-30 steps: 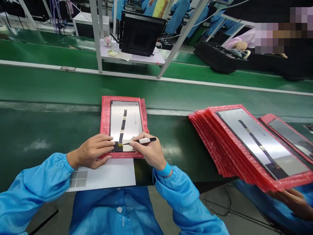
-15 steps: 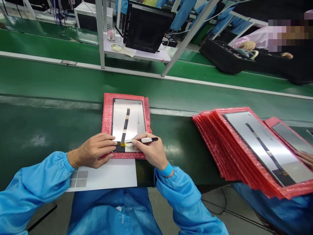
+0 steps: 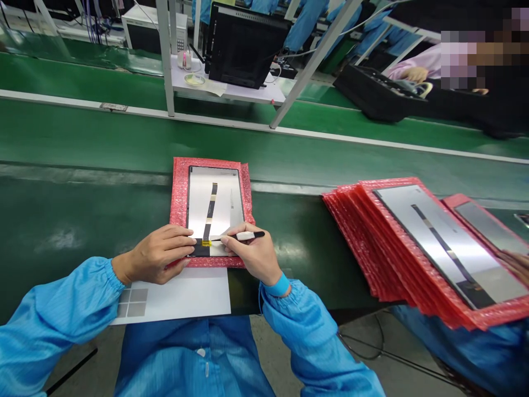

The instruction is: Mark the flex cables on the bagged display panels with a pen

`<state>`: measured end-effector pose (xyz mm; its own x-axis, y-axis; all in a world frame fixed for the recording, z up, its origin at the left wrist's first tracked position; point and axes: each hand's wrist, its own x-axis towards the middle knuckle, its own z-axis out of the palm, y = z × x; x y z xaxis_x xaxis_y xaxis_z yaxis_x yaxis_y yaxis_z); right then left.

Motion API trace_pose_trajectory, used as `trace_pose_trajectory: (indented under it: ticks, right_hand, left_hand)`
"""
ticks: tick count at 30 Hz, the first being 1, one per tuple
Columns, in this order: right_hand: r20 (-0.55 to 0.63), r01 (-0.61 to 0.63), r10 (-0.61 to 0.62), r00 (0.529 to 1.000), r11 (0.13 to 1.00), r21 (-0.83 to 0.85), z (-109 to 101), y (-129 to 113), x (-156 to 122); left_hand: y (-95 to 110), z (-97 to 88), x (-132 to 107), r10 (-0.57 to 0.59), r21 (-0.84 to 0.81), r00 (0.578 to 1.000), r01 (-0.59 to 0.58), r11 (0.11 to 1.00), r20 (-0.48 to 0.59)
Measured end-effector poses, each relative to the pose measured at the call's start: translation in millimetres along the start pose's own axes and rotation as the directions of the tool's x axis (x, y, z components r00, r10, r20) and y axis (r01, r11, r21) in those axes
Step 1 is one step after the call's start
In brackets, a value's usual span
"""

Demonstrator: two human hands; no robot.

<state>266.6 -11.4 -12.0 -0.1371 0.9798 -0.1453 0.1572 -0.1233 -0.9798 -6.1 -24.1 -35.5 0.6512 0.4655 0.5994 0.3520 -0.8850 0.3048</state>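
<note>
A silver display panel [image 3: 223,201] with a dark flex ribbon down its middle lies on a red bubble-wrap sheet [image 3: 178,190] on the green belt. My left hand [image 3: 159,256] presses its fingertips flat on the panel's near edge, beside a small yellow tape piece [image 3: 206,242]. My right hand [image 3: 252,251] is closed on a thin black and white pen-like tool [image 3: 243,236], whose tip touches the yellow tape.
A white sheet [image 3: 182,298] lies at the bench edge under my wrists. To the right is a fanned stack of red-wrapped panels [image 3: 417,242] held by another person in blue sleeves. A monitor [image 3: 243,47] and metal frame posts stand beyond the belt.
Almost nothing has moved. Both hands stay at the panel's near edge with the tool tip at the yellow tape; the stack on the right shifted slightly.
</note>
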Motion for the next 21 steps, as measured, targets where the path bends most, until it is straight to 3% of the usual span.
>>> trace_pose_trajectory:
  ticks: [3,10,21]
  right_hand:
    - [0.002,-0.007,0.007,1.000,1.000,0.011,0.0,-0.5,0.0]
    - [0.004,-0.010,0.010,1.000,1.000,0.018,1.2,-3.8,-0.7]
    - [-0.047,-0.007,0.010,0.999,0.998,0.065,2.5,-0.8,-0.7]
  left_hand:
    - [0.5,-2.2,0.2,0.008,0.015,1.000,-0.009,1.000,0.030]
    - [4.1,-8.9,0.3,0.007,0.077,0.944,-0.035,0.996,0.329]
    - [8.8,-5.6,1.2,-0.056,0.119,0.921,0.011,0.993,0.385]
